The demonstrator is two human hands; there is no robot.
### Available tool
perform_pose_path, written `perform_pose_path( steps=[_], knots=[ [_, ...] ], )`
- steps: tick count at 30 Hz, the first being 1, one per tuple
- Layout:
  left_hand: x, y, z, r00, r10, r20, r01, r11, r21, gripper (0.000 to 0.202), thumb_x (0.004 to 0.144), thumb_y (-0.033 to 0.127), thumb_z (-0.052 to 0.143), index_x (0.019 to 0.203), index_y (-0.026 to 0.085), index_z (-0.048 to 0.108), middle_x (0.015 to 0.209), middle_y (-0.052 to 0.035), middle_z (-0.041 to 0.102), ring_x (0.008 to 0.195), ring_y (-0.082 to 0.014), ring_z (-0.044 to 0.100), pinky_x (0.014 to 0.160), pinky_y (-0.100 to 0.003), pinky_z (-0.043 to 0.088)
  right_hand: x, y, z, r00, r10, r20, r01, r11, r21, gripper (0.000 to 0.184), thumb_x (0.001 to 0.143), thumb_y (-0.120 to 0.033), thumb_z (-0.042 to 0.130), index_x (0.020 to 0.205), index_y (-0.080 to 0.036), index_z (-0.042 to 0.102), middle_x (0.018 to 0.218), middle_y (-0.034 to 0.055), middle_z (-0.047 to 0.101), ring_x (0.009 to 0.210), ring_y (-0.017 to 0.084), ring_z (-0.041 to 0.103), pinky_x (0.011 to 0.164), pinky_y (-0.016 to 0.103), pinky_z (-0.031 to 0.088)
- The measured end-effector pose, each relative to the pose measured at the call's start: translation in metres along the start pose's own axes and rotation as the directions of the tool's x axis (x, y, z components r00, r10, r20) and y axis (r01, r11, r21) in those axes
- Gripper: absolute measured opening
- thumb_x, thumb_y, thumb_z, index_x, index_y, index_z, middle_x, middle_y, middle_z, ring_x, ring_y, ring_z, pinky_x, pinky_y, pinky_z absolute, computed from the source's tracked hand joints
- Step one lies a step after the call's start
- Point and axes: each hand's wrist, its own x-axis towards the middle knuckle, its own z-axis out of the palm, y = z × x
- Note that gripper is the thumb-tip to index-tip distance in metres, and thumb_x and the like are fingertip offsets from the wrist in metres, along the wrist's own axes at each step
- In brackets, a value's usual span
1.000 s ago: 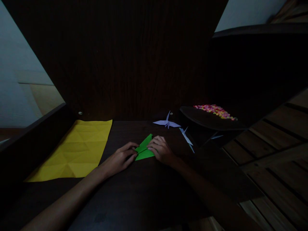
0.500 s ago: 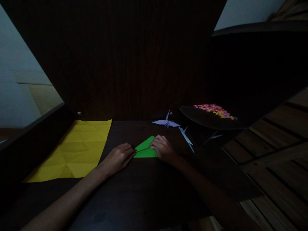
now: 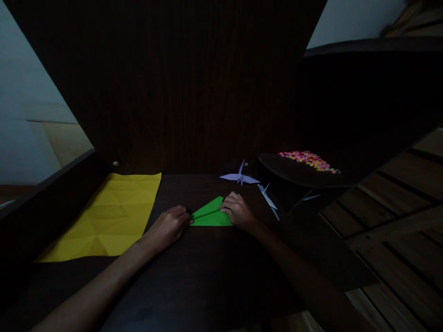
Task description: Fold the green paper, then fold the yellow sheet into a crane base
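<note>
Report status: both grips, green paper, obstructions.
Left grip at left tip of green paper; right grip at its right end. Paper folded. Nothing seen blocking it; yellow sheet off left.

Frame centre: green folded paper (image 3: pixel 212 219) on dark table (image 3: pixel 187 272), left fingers (image 3: pixel 184 216) at left tip, right fingers (image 3: pixel 230 204) over right part. Yellow creased sheet (image 3: pixel 114 216), lower left.

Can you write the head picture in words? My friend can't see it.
A person's left hand and right hand touch a folded, pointed green paper on a dark wooden tabletop. A creased yellow paper sheet lies left. Beyond sit a purple, winged paper figure and small pink, red and yellow pieces on a dark curved shelf.
</note>
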Motion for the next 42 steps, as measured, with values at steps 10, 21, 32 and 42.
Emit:
perform_pose_path(
  steps=[10, 21, 32, 42],
  knots=[
    [0.000, -0.007, -0.001, 0.999, -0.023, -0.036, 0.024, 0.999, 0.034, 0.023, 0.095, 0.016, 0.052, 0.076, 0.017, 0.064, 0.072, -0.0046, 0.058, 0.069, -0.0192, 0.055, 0.066, -0.030, 0.046, -0.001, 0.007, -0.003, 0.999, 0.037, 0.003, -0.037, 0.997, 0.074, 0.011, 0.088, -0.016, 0.070, 0.085, -0.023, 0.078, 0.079, 0.0050, 0.070, 0.086, 0.023, 0.057, 0.079, 0.038, 0.042],
    [0.000, -0.013, -0.006, 0.998, -0.030, -0.052, 0.031, 0.999, 0.016, 0.018, 0.089, 0.006, 0.054, 0.079, 0.015, 0.066, 0.073, -0.0053, 0.061, 0.070, -0.0191, 0.056, 0.063, -0.029, 0.045, -0.001, 0.004, -0.004, 0.997, 0.033, -0.077, -0.015, 0.975, 0.222, 0.014, 0.090, -0.021, 0.067, 0.088, -0.028, 0.080, 0.082, 0.0045, 0.075, 0.085, 0.023, 0.059, 0.078, 0.041, 0.047],
    [0.001, -0.012, -0.009, 0.999, -0.026, -0.025, 0.026, 1.000, 0.015, 0.019, 0.084, 0.003, 0.053, 0.077, 0.018, 0.063, 0.071, -0.0046, 0.060, 0.070, -0.0199, 0.054, 0.065, -0.030, 0.044, -0.002, 0.001, -0.005, 0.975, -0.087, -0.204, 0.107, 0.990, 0.091, 0.013, 0.089, -0.020, 0.069, 0.090, -0.026, 0.081, 0.080, 0.0049, 0.075, 0.084, 0.023, 0.057, 0.074, 0.039, 0.042],
    [0.001, -0.010, -0.014, 0.992, -0.125, -0.011, 0.124, 0.992, -0.028, 0.019, 0.088, 0.007, 0.052, 0.076, 0.018, 0.062, 0.074, -0.0050, 0.059, 0.073, -0.0205, 0.054, 0.068, -0.031, 0.045, -0.001, -0.004, -0.004, 0.971, -0.096, -0.219, 0.128, 0.982, 0.137, 0.020, 0.089, -0.015, 0.066, 0.091, -0.029, 0.081, 0.089, 0.0061, 0.072, 0.091, 0.024, 0.053, 0.077, 0.042, 0.046]
  ],
)
